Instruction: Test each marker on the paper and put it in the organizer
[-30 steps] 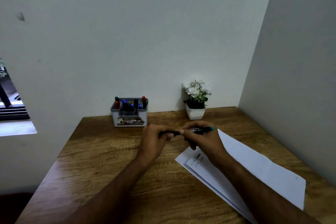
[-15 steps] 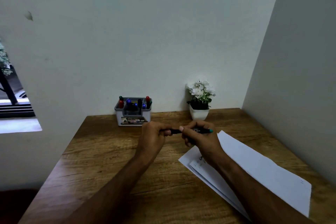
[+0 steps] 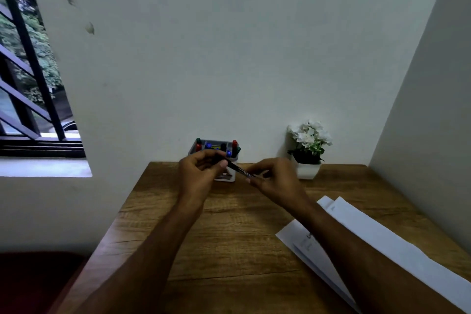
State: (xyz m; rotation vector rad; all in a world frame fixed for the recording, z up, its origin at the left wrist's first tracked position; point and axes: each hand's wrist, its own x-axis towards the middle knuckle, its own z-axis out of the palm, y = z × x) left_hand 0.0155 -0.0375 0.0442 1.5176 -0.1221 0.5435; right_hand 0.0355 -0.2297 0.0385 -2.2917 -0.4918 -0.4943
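Note:
Both hands hold a dark marker [image 3: 239,170] in the air above the wooden desk [image 3: 229,237], just in front of the organizer. My left hand [image 3: 201,176] pinches its upper left end, and my right hand [image 3: 275,181] grips the lower right end. The grey organizer [image 3: 230,177] stands at the back of the desk against the wall, partly hidden behind my left hand, with several red, blue and green markers standing in it. White paper [image 3: 369,239] with small scribbles lies on the desk at the right, under my right forearm.
A white pot with white flowers [image 3: 308,150] stands at the back right by the wall. A side wall closes off the right. A barred window [image 3: 28,99] is at the left. Something dark red [image 3: 33,280] sits below the desk's left edge.
Both hands have moved the marker away from the paper and up toward the organizer. The marker now tilts with its left end higher. The view has swung left, showing more window.

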